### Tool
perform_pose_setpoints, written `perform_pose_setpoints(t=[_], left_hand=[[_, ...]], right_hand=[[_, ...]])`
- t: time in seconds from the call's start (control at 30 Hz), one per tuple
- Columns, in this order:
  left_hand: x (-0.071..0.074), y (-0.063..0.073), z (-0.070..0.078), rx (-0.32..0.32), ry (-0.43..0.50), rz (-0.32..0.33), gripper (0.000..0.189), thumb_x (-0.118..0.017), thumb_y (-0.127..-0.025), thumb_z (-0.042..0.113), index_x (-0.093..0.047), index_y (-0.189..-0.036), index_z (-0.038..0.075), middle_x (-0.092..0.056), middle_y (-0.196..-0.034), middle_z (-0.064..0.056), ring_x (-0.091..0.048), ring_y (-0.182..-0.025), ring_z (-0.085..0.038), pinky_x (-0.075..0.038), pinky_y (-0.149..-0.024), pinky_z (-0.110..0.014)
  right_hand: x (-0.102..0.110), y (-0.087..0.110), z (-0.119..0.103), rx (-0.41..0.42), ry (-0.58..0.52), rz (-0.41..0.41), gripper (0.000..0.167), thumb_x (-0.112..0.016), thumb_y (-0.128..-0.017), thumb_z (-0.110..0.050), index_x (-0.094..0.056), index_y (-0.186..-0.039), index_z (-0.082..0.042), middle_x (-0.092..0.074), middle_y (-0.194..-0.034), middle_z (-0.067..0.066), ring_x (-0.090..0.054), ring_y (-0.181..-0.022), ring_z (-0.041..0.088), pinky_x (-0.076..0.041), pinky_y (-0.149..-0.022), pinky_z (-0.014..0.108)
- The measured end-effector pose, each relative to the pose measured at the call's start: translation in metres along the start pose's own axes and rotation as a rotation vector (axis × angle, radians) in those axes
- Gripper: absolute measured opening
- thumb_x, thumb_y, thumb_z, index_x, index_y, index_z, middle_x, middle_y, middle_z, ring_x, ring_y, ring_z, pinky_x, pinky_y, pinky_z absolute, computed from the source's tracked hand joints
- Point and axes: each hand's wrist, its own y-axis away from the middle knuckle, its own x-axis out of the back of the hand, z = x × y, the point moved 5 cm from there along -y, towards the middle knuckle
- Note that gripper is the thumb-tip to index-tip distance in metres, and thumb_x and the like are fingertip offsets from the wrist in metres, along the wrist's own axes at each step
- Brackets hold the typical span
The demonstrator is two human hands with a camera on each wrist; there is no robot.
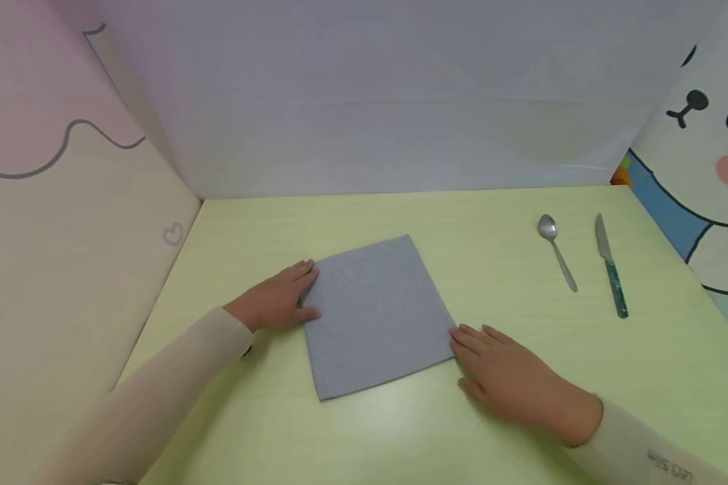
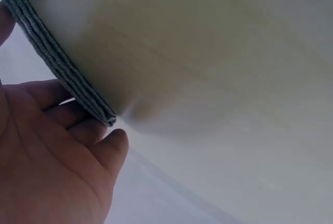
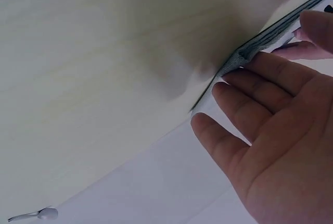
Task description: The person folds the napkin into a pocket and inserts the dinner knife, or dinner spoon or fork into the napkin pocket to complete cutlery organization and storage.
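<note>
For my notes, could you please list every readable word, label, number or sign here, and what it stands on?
"Let's Slim", slightly blurred, so a probable reading: on the right sleeve.
Heart sign, without words: on the left wall.
No other text is readable.

Head view: taken from your head, looking forward and down, the farthest off; it covers the table [image 1: 249,225], grey cloth [image 1: 376,313], left hand [image 1: 279,297] and right hand [image 1: 514,378]. Left wrist view: from your left wrist, palm side, close in, looking along the hand; the table lies uppermost in frame. Right wrist view: same arrangement at your right wrist, also close, table uppermost. Overlap: grey cloth's edge in all three; spoon [image 1: 549,232] in your head and right wrist views
</note>
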Motion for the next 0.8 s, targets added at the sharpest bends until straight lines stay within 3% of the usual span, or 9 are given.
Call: perform_pose_setpoints(t=[0.17,0.37,0.6,0.7,0.8], left_hand=[[-0.005,0.01,0.007,0.03,0.015,0.009,0.092,-0.068,-0.097,0.05,-0.028,-0.16,-0.004,-0.02,-0.168,-0.02,-0.017,-0.155,-0.036,-0.02,-0.123,-0.048],[-0.013,0.029,0.019,0.024,0.009,0.027,0.09,-0.068,-0.097,0.048,-0.031,-0.157,-0.008,-0.022,-0.166,-0.024,-0.02,-0.154,-0.039,-0.022,-0.122,-0.049],[-0.027,0.055,0.039,-0.008,-0.013,0.062,0.091,-0.072,-0.095,0.047,-0.034,-0.156,-0.009,-0.025,-0.165,-0.025,-0.023,-0.153,-0.041,-0.026,-0.121,-0.051],[-0.034,0.065,0.049,-0.02,-0.025,0.049,0.092,-0.071,-0.095,0.049,-0.034,-0.156,-0.008,-0.025,-0.166,-0.024,-0.023,-0.153,-0.039,-0.025,-0.121,-0.05],[-0.038,0.074,0.062,-0.066,-0.043,0.051,0.09,-0.071,-0.095,0.049,-0.036,-0.155,-0.009,-0.028,-0.164,-0.025,-0.025,-0.152,-0.04,-0.025,-0.121,-0.05]], right_hand=[[0.002,-0.004,0.016,-0.079,0.031,0.006,0.054,-0.064,-0.1,-0.03,-0.059,-0.142,0.003,-0.055,-0.149,0.017,-0.048,-0.14,0.035,-0.035,-0.114,0.056],[0.005,-0.01,0.037,-0.148,0.047,0.009,0.051,-0.062,-0.102,-0.028,-0.06,-0.14,0.005,-0.055,-0.147,0.019,-0.048,-0.14,0.037,-0.035,-0.114,0.058],[0.008,-0.026,0.065,-0.203,0.024,-0.022,0.054,-0.058,-0.105,-0.029,-0.055,-0.143,0.009,-0.051,-0.149,0.024,-0.044,-0.141,0.041,-0.035,-0.113,0.06],[0.006,-0.037,0.079,-0.232,0.012,-0.047,0.059,-0.055,-0.106,-0.033,-0.049,-0.146,0.011,-0.046,-0.153,0.026,-0.041,-0.143,0.043,-0.034,-0.114,0.06],[0.006,-0.049,0.094,-0.257,0.002,-0.077,0.064,-0.054,-0.107,-0.036,-0.044,-0.149,0.012,-0.041,-0.156,0.027,-0.037,-0.145,0.044,-0.033,-0.114,0.061]])
